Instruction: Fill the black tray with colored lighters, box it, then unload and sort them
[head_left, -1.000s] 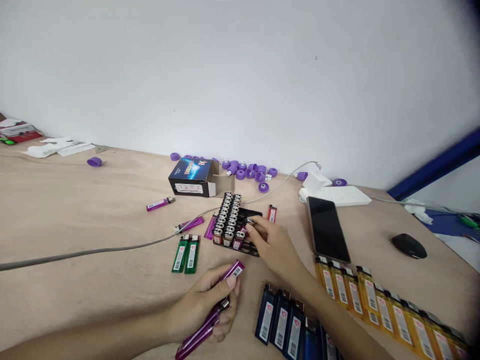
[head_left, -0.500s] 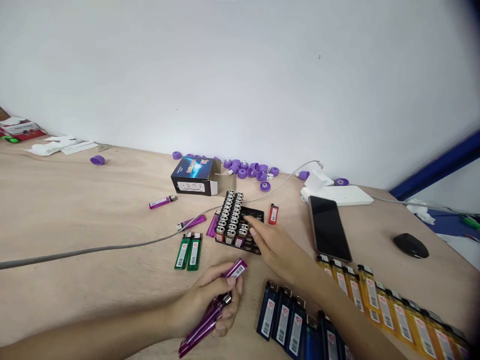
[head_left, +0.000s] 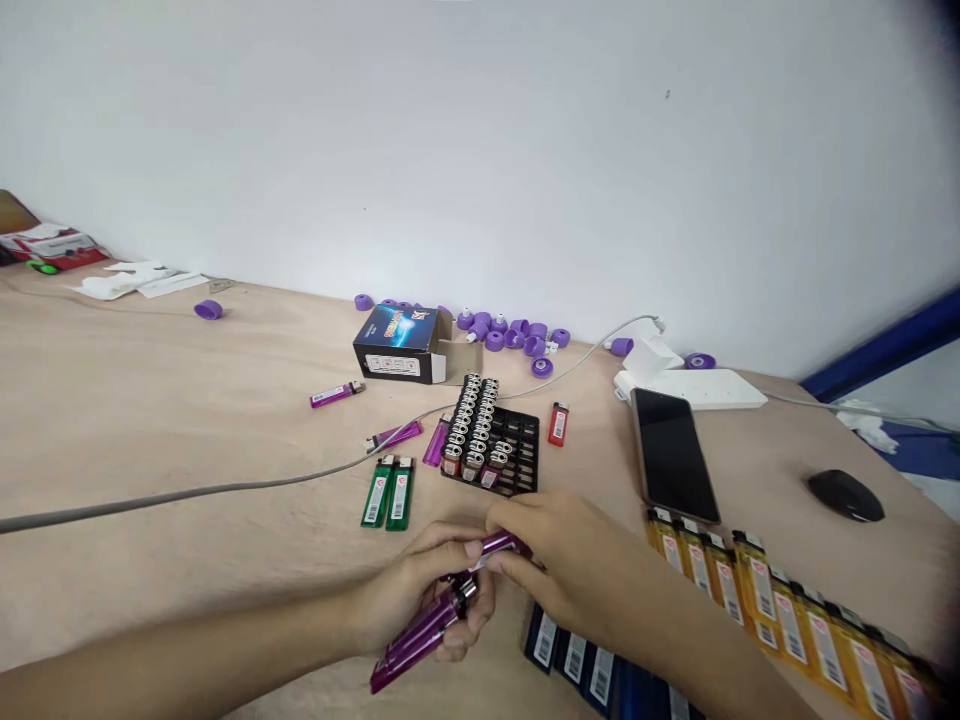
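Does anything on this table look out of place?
The lone red lighter looks odd: it lies by itself beside the black tray, while the green lighters and yellow lighters lie side by side in groups.

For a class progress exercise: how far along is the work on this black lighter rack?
Done: two rows of lighters stand in the black rack. In hand: the left hand grips one purple lighter, the right hand pinches another. Remaining: the rack's right slots show empty; yellow lighters and blue lighters lie nearby.
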